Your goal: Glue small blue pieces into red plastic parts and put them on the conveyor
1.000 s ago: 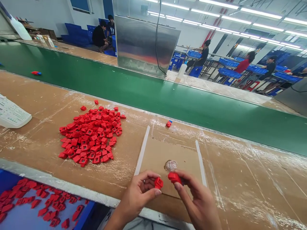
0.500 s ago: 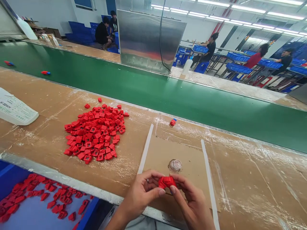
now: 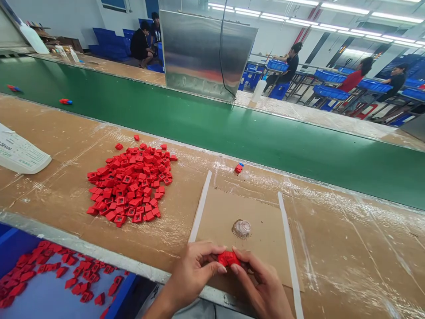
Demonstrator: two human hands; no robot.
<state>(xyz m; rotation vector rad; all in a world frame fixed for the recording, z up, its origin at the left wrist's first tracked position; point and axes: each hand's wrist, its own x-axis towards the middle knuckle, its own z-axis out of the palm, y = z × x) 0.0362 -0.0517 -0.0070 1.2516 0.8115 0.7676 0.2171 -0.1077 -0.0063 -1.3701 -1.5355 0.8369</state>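
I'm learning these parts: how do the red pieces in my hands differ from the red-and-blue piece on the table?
The red pieces show only red here; the red-and-blue piece has a blue end. The left hand and right hand pinch the red pieces; the red-and-blue piece lies untouched on the table. Both show red.

Bright ceiling tubes [image 3: 397, 17] overhead — white glare (patchy) across the tabletop [image 3: 59, 190].
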